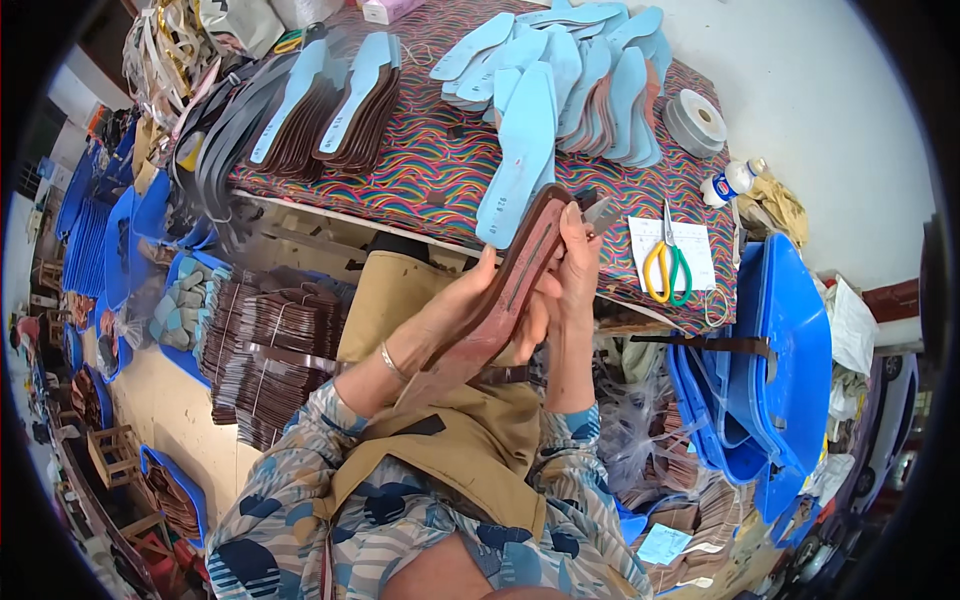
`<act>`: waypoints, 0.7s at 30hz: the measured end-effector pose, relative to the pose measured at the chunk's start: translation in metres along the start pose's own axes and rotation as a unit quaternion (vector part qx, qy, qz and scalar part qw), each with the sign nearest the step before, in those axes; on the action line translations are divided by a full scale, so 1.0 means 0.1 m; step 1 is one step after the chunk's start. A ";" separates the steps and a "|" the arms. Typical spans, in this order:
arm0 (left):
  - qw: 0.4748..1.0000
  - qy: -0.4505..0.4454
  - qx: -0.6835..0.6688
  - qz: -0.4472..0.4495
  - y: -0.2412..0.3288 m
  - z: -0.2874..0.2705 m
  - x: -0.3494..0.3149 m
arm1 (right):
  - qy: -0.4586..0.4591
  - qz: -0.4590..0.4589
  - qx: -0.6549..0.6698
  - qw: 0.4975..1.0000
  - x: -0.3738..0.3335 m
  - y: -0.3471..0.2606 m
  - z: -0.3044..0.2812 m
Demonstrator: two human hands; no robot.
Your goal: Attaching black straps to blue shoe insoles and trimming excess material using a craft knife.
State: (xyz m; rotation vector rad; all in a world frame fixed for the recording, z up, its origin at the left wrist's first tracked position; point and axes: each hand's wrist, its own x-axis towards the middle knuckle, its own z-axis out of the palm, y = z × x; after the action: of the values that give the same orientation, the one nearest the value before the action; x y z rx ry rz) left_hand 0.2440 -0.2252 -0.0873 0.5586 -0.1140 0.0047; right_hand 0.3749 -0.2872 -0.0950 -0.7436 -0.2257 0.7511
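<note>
Both my hands grip a long, curved shoe insole [507,300] with a dark brown edge and a reddish-brown face; a dark slot runs along its upper half. My left hand [463,297] clasps its left side, thumb pointing up along the edge. My right hand [572,262] holds the right side near the upper end, thumb on the edge and fingers curled behind. A small pointed metal tool [602,214] shows beside the right thumb; its kind and whether the hand holds it are unclear. Just beyond lies a light-blue insole [520,160] on the table.
Piles of blue insoles [585,85] and brown-edged stacks [355,110] cover parts of the patterned tablecloth [430,150]. Scissors [668,262] lie on white paper at right, near a tape roll [695,122] and a bottle [733,182]. Blue bins [790,350] stand right; bundled brown pieces [275,350] sit left.
</note>
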 end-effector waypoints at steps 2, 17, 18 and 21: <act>0.999 0.043 0.023 -0.016 0.10 -0.03 -0.05 | -0.035 -0.020 -0.053 0.998 -0.04 -0.07 0.09; 0.944 0.177 0.278 0.017 0.39 -0.13 -0.11 | -0.160 -0.108 -0.317 0.928 -0.24 0.02 0.15; 0.945 0.200 0.257 0.009 0.39 -0.07 -0.12 | -0.148 -0.106 -0.309 0.933 -0.30 0.00 0.22; 0.955 0.215 0.198 -0.043 0.40 -0.08 -0.18 | -0.107 -0.088 -0.278 0.951 -0.31 0.07 0.22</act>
State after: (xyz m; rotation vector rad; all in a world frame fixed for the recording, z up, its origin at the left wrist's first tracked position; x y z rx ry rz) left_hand 0.2256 -0.1865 -0.0752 0.9503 0.3436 0.0651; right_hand 0.3392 -0.2930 -0.0820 -1.1581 -0.7126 0.5988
